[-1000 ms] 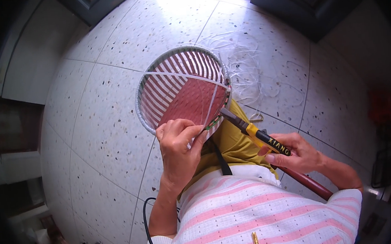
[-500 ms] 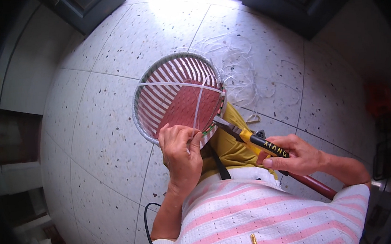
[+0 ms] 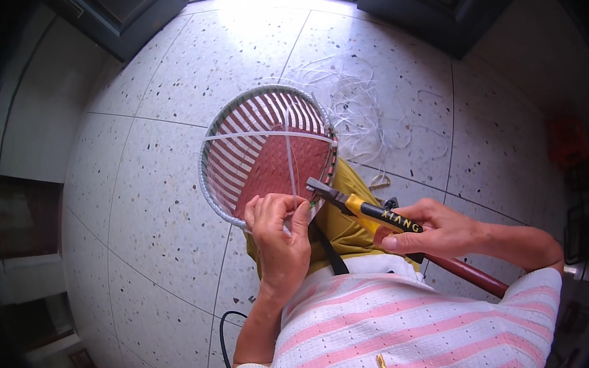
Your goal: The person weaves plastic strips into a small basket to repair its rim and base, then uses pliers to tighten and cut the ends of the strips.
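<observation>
A round woven basket (image 3: 203, 181) with red and white stripes and a grey bound rim sits in front of my lap. One white plastic strip (image 3: 249, 135) spans its mouth from side to side. Another pale strip (image 3: 290, 160) runs across it toward me, and my left hand (image 3: 276, 237) pinches this strip at the near rim between thumb and fingers. My right hand (image 3: 436, 229) grips the pliers (image 3: 359, 208) by their yellow and black handles. The dark jaws point left, just beside my left fingertips and the near-right rim. Whether the jaws touch the strip, I cannot tell.
Loose white strips (image 3: 357, 106) lie tangled on the speckled tile floor (image 3: 148, 168), right of the basket. A dark red pole (image 3: 471, 275) slants past my right forearm. A black cable (image 3: 224, 342) curves by my left elbow. Dark door panels (image 3: 426, 7) stand at the far side.
My right hand has brought the pliers left, closer to my left fingertips. The pinched strip now runs straighter toward me. The basket sits slightly lower in the view.
</observation>
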